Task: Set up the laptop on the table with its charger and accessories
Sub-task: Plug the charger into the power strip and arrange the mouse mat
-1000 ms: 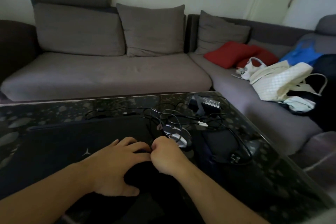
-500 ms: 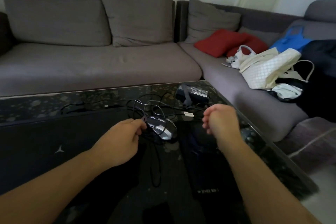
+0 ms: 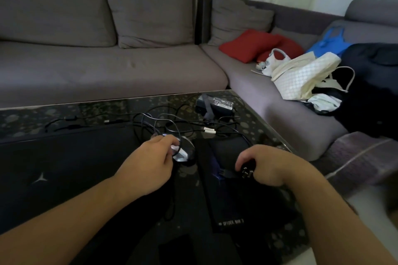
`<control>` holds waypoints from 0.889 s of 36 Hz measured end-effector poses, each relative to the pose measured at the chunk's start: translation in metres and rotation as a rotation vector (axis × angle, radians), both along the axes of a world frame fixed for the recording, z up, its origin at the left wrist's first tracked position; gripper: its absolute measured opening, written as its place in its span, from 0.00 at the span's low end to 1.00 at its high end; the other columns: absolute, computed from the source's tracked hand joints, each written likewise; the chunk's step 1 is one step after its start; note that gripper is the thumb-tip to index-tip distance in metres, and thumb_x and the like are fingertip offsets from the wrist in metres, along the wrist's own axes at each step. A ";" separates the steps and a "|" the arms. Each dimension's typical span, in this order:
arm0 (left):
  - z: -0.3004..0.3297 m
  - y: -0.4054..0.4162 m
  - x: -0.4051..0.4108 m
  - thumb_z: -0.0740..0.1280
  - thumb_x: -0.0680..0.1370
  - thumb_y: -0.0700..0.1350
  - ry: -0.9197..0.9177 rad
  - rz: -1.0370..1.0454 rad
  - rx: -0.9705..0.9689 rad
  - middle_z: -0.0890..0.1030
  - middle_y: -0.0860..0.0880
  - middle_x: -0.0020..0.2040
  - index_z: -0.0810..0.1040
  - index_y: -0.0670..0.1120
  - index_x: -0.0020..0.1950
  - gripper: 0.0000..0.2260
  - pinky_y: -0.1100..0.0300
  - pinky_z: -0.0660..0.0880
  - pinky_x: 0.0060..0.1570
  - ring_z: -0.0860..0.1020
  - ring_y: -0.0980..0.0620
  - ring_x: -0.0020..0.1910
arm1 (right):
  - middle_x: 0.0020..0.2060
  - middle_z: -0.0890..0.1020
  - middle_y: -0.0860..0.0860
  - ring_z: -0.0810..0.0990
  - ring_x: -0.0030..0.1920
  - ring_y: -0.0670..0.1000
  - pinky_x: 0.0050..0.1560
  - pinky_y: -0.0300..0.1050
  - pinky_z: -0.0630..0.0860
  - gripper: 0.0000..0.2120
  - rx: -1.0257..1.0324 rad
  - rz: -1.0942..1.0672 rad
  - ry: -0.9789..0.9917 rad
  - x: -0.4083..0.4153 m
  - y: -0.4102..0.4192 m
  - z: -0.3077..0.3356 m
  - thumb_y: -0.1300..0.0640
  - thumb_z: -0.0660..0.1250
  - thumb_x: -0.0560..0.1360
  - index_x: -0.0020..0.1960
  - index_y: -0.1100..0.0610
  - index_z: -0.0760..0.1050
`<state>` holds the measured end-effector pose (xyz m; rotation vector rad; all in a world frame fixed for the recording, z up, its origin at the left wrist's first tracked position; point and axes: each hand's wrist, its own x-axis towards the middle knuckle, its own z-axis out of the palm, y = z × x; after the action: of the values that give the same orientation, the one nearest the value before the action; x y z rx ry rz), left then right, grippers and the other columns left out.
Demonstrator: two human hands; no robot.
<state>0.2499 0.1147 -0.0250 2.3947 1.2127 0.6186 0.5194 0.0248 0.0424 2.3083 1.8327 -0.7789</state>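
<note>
Now we sort cables: left hand point(image 3: 150, 162) pinches mouse cord beside mouse point(image 3: 183, 153), right hand point(image 3: 267, 166) closes on wall plug point(image 3: 245, 171) over mouse pad point(image 3: 228, 200). Closed laptop point(image 3: 64, 168) lies on bench point(image 3: 254, 127), charger brick point(image 3: 217, 104) at far edge; likely untangling.

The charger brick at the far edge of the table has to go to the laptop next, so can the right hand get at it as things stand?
Probably not at once: the right hand is closed on the plug. Nothing stands between it and the charger brick, only loose cables.
</note>
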 end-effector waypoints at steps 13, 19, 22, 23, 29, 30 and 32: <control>0.046 -0.023 0.059 0.75 0.78 0.46 -0.291 -0.058 -0.174 0.76 0.58 0.55 0.61 0.61 0.79 0.35 0.68 0.75 0.46 0.81 0.59 0.45 | 0.43 0.86 0.54 0.82 0.38 0.45 0.43 0.40 0.79 0.14 1.020 -0.126 0.781 -0.017 -0.018 0.052 0.64 0.66 0.83 0.59 0.48 0.83; 0.094 -0.028 0.080 0.71 0.79 0.59 -0.313 -0.010 -0.245 0.83 0.54 0.44 0.76 0.60 0.68 0.18 0.65 0.74 0.43 0.81 0.59 0.43 | 0.48 0.87 0.56 0.76 0.38 0.54 0.39 0.46 0.73 0.13 1.087 -0.012 1.158 -0.046 -0.039 0.105 0.63 0.59 0.86 0.61 0.57 0.82; 0.112 -0.032 0.075 0.72 0.79 0.56 -0.277 0.009 -0.163 0.81 0.55 0.41 0.79 0.61 0.61 0.11 0.70 0.70 0.38 0.79 0.60 0.41 | 0.47 0.84 0.58 0.72 0.37 0.52 0.38 0.44 0.69 0.14 1.058 0.031 1.404 -0.050 -0.056 0.135 0.58 0.59 0.85 0.61 0.62 0.81; 0.115 -0.032 0.073 0.72 0.78 0.55 -0.258 -0.005 -0.143 0.81 0.56 0.40 0.80 0.63 0.59 0.10 0.71 0.71 0.39 0.80 0.61 0.41 | 0.47 0.83 0.58 0.71 0.37 0.51 0.38 0.43 0.68 0.16 1.031 0.041 1.487 -0.051 -0.061 0.143 0.56 0.59 0.84 0.62 0.64 0.80; 0.146 -0.055 0.076 0.71 0.77 0.62 -0.236 -0.084 -0.103 0.83 0.56 0.40 0.84 0.59 0.49 0.09 0.63 0.77 0.44 0.80 0.60 0.40 | 0.45 0.82 0.57 0.68 0.34 0.47 0.36 0.42 0.67 0.21 1.026 -0.008 1.561 -0.055 -0.068 0.183 0.52 0.59 0.85 0.66 0.68 0.77; 0.153 -0.061 0.080 0.70 0.76 0.63 -0.225 -0.117 -0.109 0.83 0.56 0.39 0.84 0.57 0.47 0.11 0.62 0.77 0.43 0.80 0.60 0.38 | 0.44 0.82 0.57 0.68 0.33 0.47 0.35 0.42 0.66 0.20 1.035 -0.049 1.545 -0.058 -0.064 0.184 0.54 0.58 0.86 0.66 0.69 0.77; 0.164 -0.070 0.087 0.66 0.80 0.63 -0.273 -0.169 -0.198 0.83 0.54 0.36 0.84 0.49 0.44 0.18 0.56 0.78 0.44 0.80 0.56 0.36 | 0.43 0.83 0.58 0.67 0.32 0.47 0.34 0.43 0.64 0.18 1.043 -0.114 1.468 -0.067 -0.054 0.183 0.56 0.59 0.87 0.65 0.69 0.77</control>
<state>0.3372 0.0447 0.1386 2.1381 0.9028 0.7086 0.4528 -0.0292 0.2255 2.3920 3.2211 -2.4882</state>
